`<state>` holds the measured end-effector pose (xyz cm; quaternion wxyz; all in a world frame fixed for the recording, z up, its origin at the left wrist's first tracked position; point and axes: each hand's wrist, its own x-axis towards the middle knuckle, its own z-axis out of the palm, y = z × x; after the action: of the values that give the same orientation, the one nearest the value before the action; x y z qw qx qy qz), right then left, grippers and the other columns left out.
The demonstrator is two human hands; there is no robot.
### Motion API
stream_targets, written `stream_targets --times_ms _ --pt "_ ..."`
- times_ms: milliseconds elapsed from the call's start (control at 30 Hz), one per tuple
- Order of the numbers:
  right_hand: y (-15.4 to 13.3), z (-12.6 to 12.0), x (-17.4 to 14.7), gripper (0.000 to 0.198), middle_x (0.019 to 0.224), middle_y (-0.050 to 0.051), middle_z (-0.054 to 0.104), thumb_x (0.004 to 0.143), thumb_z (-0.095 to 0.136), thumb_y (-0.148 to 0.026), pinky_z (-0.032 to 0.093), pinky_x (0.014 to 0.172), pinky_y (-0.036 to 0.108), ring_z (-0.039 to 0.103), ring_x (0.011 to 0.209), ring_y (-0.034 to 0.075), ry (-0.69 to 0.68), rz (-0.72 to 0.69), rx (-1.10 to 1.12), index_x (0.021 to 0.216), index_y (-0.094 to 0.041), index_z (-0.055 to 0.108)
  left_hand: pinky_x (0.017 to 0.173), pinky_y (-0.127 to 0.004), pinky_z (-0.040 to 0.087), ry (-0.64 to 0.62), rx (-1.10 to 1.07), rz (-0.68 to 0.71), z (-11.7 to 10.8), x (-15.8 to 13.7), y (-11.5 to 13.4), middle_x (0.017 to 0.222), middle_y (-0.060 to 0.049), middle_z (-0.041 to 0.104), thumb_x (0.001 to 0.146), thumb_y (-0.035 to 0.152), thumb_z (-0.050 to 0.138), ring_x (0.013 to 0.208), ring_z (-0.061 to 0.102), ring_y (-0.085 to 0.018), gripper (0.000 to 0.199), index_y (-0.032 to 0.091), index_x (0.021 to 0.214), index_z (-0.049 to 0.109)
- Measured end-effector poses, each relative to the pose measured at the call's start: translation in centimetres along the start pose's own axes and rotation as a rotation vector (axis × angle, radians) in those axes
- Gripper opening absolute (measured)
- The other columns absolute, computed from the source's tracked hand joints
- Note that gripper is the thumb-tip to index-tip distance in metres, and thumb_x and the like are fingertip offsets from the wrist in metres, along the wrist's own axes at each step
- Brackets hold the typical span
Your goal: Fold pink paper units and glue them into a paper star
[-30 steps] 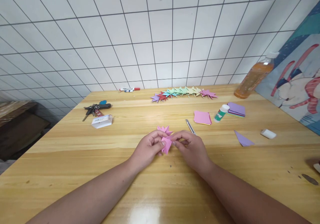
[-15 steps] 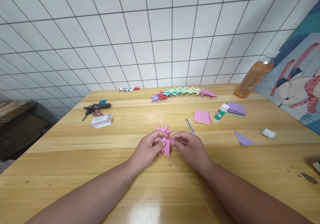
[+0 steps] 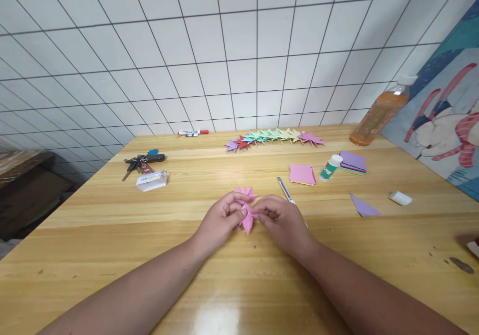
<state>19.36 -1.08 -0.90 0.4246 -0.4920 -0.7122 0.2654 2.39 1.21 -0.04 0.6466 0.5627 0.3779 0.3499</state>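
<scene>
Head view: glossy wood-grain table (image 3: 108, 230). Utility knife (image 3: 285, 188) partly covered by right hand (image 3: 286, 223). Beyond knife: spiky multicolour paper chain (image 3: 275, 136), tiled wall (image 3: 243, 75). Right of knife: square pink sheets (image 3: 302, 174), cylindrical glue stick (image 3: 331, 167). Left of knife: pointed folded paper (image 3: 247, 224), pinched by right hand and left hand (image 3: 221, 220) fingers.

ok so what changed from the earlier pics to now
The near part of the pink folded paper has gone from a broad flap to a narrower shape pointing toward the person. The right hand has shifted slightly left, uncovering more of the cutter knife. Nothing was picked up or let go: the left hand still holds the paper. The glue stick and paper stars stayed put.
</scene>
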Motion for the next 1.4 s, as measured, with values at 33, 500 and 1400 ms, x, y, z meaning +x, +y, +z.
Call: stream_targets --times_ms 33,500,1400 --pt "0.01 -0.01 0.01 0.017 0.079 0.000 0.063 0.075 0.055 -0.011 0.044 0.062 0.024 0.057 0.071 0.013 -0.004 -0.001 0.007 0.079 -0.024 0.066 0.053 -0.020 0.038 0.008 -0.003 -0.001 0.03 -0.01 0.05 0.063 0.001 0.059 0.077 0.033 0.060 0.052 0.052 -0.009 0.032 0.016 0.104 0.055" --pt "-0.35 0.10 0.07 0.016 0.079 0.000 0.062 0.079 0.047 -0.019 0.044 0.059 0.022 0.057 0.066 0.011 -0.052 0.223 0.243 0.085 -0.021 0.061 0.052 -0.020 0.036 0.066 0.021 -0.007 0.05 0.12 -0.07 0.057 0.002 0.059 0.074 0.035 0.063 0.048 0.049 -0.009 0.029 0.015 0.092 0.053" --pt "-0.38 0.00 0.21 0.018 0.063 -0.004 0.052 0.082 0.044 -0.024 0.032 0.054 0.021 0.045 0.059 0.011 -0.170 0.204 -0.031 0.068 -0.020 0.055 0.057 -0.020 0.039 0.147 0.115 0.024 -0.08 0.23 -0.38 0.059 0.002 0.059 0.072 0.026 0.064 0.054 0.051 -0.008 0.015 0.014 0.076 0.055"
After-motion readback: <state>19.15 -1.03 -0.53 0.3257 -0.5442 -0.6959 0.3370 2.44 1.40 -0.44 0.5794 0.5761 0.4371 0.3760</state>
